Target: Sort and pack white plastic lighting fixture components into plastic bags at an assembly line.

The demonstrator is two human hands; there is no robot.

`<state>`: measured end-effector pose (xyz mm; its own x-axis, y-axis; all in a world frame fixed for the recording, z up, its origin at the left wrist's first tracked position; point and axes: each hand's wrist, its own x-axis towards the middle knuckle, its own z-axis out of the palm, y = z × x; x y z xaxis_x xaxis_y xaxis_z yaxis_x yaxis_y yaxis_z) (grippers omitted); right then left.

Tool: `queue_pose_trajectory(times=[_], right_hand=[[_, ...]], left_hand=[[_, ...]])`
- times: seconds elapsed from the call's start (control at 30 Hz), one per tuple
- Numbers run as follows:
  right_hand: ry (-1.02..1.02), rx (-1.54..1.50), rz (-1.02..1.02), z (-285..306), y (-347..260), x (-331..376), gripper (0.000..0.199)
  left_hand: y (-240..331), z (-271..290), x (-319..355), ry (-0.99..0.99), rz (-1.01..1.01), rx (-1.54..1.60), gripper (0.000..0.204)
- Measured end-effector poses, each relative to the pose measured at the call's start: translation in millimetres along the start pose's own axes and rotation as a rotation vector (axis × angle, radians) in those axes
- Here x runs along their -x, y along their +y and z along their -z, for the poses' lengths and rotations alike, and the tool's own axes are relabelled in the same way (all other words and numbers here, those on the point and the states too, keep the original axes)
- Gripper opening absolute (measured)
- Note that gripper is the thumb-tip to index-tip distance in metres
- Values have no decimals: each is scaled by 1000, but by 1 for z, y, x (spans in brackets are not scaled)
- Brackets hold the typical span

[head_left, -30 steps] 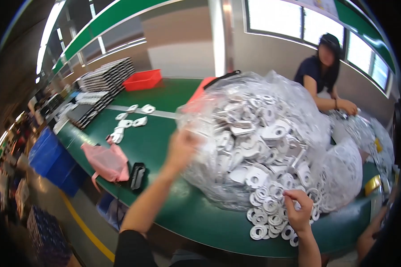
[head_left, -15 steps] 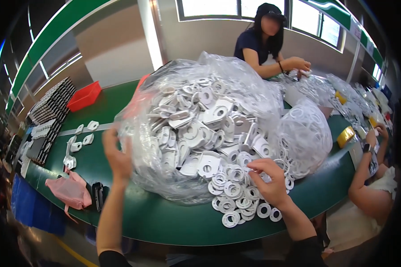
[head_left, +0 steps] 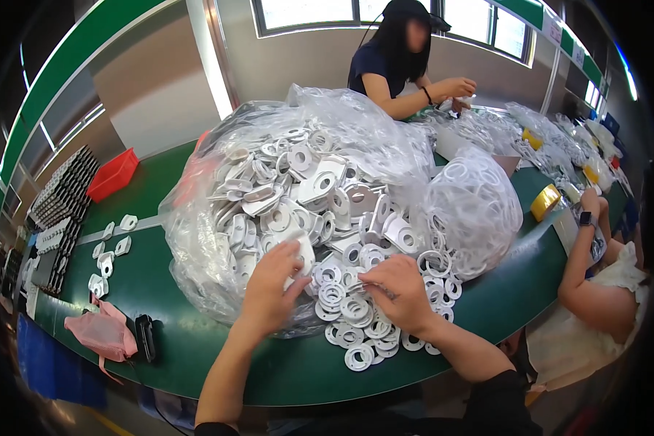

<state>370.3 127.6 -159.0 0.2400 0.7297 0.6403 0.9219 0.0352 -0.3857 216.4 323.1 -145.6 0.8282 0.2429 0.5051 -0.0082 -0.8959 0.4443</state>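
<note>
right hand (head_left: 398, 291) fingertips hidden among white rings (head_left: 356, 320), perhaps pinching one

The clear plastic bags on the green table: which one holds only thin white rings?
The smaller round bag, right of the big open bag. The big one holds flat white plates with holes instead.

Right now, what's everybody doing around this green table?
The person's left hand is on a white plate-like part at the mouth of a big clear plastic bag full of such parts. The right hand rests on loose white rings spilled on the green table. Two other people work with their own bags.
</note>
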Motion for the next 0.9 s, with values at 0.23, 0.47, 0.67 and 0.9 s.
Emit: queue_pose_trajectory(times=[0.23,0.47,0.67,0.9], right_hand=[[195,-791,-364,9,-1,5,19],[26,-424,-3,7,-11,1,23],[162,30,-381,47,30,0,21],[-96,354,-527,80,59,16,14]], left_hand=[[45,-20,4,-29,434,1160,23],[74,-48,32,-333,730,1482,47],[57,-42,25,-161,794,1587,34],[54,-41,21,-143,842,1678,36]])
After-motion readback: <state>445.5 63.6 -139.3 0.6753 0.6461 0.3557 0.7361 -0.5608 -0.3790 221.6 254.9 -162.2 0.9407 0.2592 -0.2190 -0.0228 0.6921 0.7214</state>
